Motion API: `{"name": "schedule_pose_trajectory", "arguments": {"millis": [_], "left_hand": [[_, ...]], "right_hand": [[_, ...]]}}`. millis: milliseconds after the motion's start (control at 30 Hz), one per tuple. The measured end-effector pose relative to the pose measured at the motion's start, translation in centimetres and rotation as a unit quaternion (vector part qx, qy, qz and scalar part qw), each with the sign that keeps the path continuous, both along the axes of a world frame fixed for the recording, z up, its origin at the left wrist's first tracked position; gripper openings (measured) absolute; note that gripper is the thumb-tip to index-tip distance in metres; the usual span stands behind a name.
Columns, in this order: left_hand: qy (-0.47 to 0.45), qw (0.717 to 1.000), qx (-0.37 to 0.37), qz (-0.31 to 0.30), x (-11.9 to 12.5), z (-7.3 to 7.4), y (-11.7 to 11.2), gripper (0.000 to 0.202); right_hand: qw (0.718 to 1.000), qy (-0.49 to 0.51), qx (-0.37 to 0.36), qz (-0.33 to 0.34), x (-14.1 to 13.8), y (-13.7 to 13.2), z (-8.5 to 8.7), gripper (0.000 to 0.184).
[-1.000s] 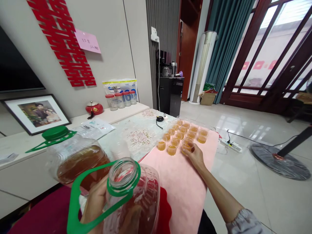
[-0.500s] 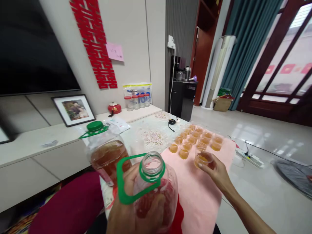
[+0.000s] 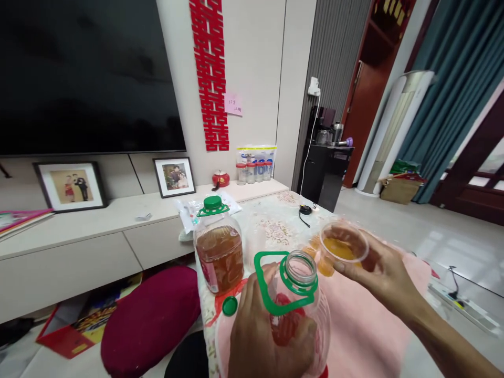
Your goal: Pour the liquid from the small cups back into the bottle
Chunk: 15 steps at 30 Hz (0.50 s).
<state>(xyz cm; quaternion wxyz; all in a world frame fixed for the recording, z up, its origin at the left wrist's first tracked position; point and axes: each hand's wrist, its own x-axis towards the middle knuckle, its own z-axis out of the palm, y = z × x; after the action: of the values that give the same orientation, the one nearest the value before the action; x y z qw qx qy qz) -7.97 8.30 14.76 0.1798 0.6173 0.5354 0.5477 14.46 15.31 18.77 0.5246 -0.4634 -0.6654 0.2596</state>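
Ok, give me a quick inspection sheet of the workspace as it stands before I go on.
Surface: pale embroidered tablecloth, with a pink cloth over the near end.
Job's things: open jug with a green handle ring; cup of amber liquid; loose green cap lying beside the open jug.
Clutter: capped jug of amber liquid; plastic packet behind it.
Hands: left hand grips the open jug's body; right hand holds the cup just right of the jug's mouth.
Cables: black cable on the tablecloth; power strip on the floor.
Surroundings: television, framed photos, red cushion.
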Motion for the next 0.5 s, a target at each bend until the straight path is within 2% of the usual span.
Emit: {"name": "schedule_pose_trajectory", "arguments": {"millis": [100, 200, 367, 500], "left_hand": [[-0.03, 0.999, -0.04, -0.01, 0.1, 0.0, 0.1, 0.045], [-0.024, 0.999, -0.04, -0.005, -0.2, -0.1, 0.1, 0.046], [0.011, 0.998, -0.06, -0.01, -1.0, -0.3, 0.0, 0.05], [0.009, 0.999, -0.032, 0.007, -0.6, -0.5, 0.0, 0.049]], "right_hand": [[0.998, -0.045, 0.011, 0.036, -1.2, 0.1, 2.4, 0.058], [0.992, -0.104, 0.056, 0.052, -1.8, 0.3, 3.9, 0.053], [0.964, -0.194, 0.169, 0.071, -2.2, 0.6, 5.0, 0.053], [0.942, -0.238, 0.219, 0.087, -2.5, 0.7, 5.7, 0.049]]}}
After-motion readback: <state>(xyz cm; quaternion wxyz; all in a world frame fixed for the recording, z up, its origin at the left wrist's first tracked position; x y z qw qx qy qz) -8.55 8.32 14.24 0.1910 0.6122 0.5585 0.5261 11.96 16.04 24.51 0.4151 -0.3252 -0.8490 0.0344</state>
